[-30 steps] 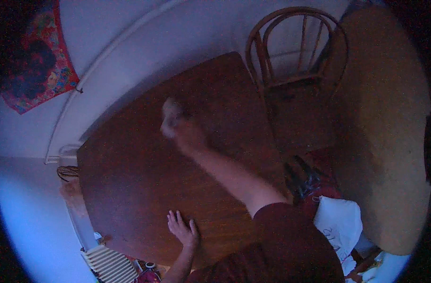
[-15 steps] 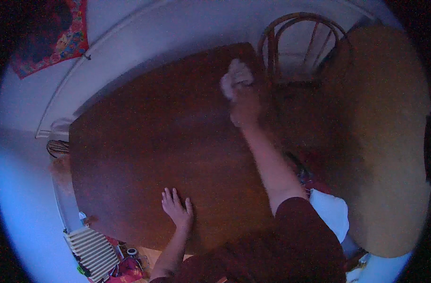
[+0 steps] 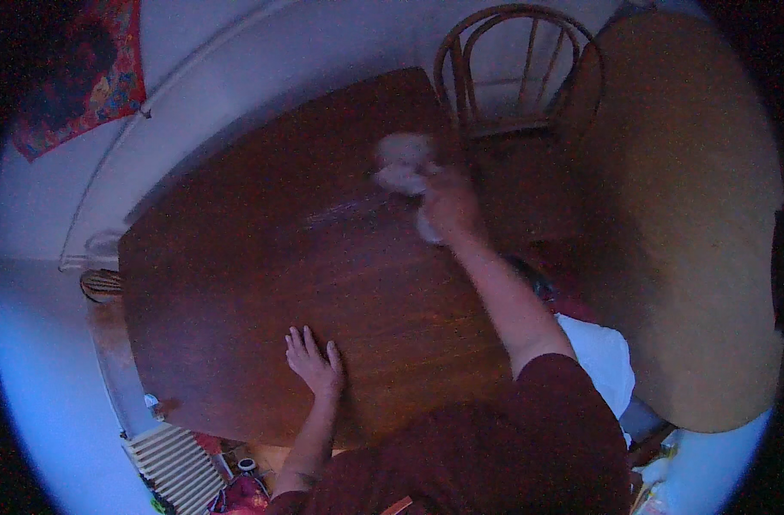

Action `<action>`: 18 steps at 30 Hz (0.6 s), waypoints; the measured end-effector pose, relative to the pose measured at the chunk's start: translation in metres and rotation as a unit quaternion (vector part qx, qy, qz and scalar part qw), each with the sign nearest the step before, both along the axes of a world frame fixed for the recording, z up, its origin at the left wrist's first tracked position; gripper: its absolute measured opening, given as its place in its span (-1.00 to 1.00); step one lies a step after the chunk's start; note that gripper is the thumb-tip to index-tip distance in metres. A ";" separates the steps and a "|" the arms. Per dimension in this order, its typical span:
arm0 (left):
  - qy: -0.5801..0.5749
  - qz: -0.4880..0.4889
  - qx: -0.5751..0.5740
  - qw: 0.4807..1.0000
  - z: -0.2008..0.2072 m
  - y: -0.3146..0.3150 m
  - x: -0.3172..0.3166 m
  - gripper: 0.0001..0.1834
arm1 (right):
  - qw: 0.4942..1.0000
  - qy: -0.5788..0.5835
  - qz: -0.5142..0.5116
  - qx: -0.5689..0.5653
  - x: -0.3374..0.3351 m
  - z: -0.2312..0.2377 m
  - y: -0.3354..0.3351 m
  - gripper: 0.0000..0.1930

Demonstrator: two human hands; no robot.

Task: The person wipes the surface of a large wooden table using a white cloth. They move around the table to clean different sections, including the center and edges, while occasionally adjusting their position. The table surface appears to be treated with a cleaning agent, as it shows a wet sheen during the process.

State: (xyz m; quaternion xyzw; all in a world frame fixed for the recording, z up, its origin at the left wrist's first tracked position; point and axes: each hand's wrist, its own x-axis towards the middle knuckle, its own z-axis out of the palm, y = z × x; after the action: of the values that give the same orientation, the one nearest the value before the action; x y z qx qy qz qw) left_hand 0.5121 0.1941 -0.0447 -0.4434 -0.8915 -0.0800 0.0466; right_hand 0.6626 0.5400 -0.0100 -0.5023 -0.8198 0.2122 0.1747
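A pale, crumpled cloth (image 3: pixel 404 161) lies against the dark brown wooden table (image 3: pixel 263 266) near its far right side. My right hand (image 3: pixel 450 204) is closed on this cloth, its arm stretched forward; motion blurs both, and part of the cloth shows below the hand. My left hand (image 3: pixel 315 361) rests flat on the near part of the tabletop, fingers spread, holding nothing. A faint shiny streak crosses the wood left of the cloth.
Beyond the far right corner stands a chair with a curved wooden back (image 3: pixel 520 73). A large tan oval surface (image 3: pixel 692 232) fills the right. White fabric (image 3: pixel 599 360) hangs by my right arm. At lower left are a white slatted rack (image 3: pixel 175 468) and small items.
My right hand has drawn the cloth back from the far edge, nearer to me. The left hand stays flat on the table. The whole view has shifted slightly.
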 end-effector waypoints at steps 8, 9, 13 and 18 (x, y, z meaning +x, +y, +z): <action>0.008 0.001 0.010 1.000 -0.003 0.015 0.002 -0.40 | 0.954 0.172 -0.017 -0.244 -0.064 -0.034 -0.099 -0.61; 0.012 -0.001 0.009 1.000 -0.002 0.018 0.002 -0.40 | 0.960 0.141 0.044 -0.237 -0.075 -0.036 -0.129 -0.60; 0.018 -0.005 0.026 0.999 -0.012 0.011 -0.008 -0.40 | 0.950 0.103 0.171 -0.238 -0.068 -0.010 -0.156 -0.62; 0.024 0.010 0.036 0.999 -0.031 0.001 -0.016 -0.39 | 0.990 0.114 0.026 -0.082 0.021 -0.044 -0.054 -0.67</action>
State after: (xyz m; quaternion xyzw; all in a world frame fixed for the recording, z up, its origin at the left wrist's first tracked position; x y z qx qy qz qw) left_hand 0.4960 0.1949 -0.0760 -0.4342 -0.8910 -0.1011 0.0853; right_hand 0.6840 0.4855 -0.0537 -0.4660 -0.7872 0.3392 0.2194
